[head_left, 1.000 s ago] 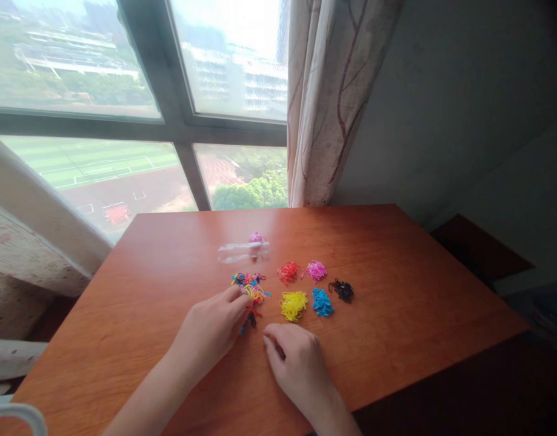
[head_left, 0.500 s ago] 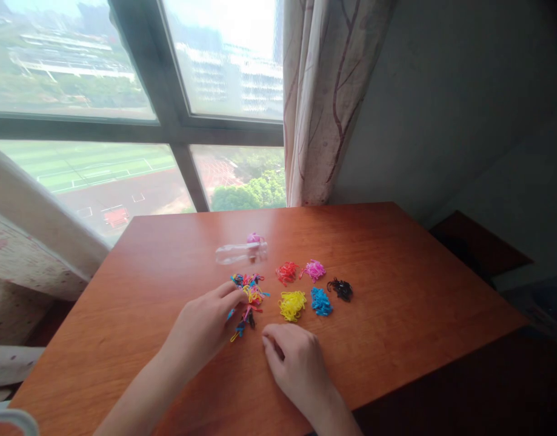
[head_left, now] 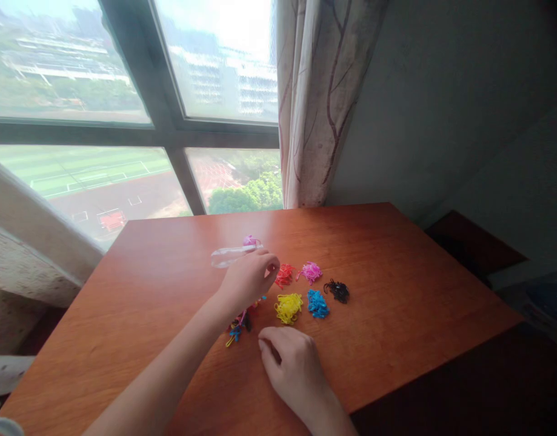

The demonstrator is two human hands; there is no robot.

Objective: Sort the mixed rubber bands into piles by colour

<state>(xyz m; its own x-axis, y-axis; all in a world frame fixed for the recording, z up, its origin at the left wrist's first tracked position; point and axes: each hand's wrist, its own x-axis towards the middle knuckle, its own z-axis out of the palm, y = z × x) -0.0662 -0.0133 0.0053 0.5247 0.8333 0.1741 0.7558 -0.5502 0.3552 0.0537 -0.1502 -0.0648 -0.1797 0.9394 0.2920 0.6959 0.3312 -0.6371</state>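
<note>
My left hand is over the left side of a pile of red loop-shaped pieces, its thumb and fingers pinched together. What lies between the fingertips is too small to make out. Under its wrist, partly hidden, is a mixed pile of coloured loops. My right hand rests on the table with curled fingers, showing nothing in them. Just beyond it lies a yellow pile, with a blue pile beside that. Farther back are a pink pile and a black pile.
Behind my left hand lies a clear plastic item, with a purple object at its far end. The brown wooden table stands against a window and a patterned curtain. Something white shows at the lower left corner.
My left hand has moved from the mixed pile, up and to the right, to the red pile. My right hand keeps its pose on the table. The view has shifted slightly.
</note>
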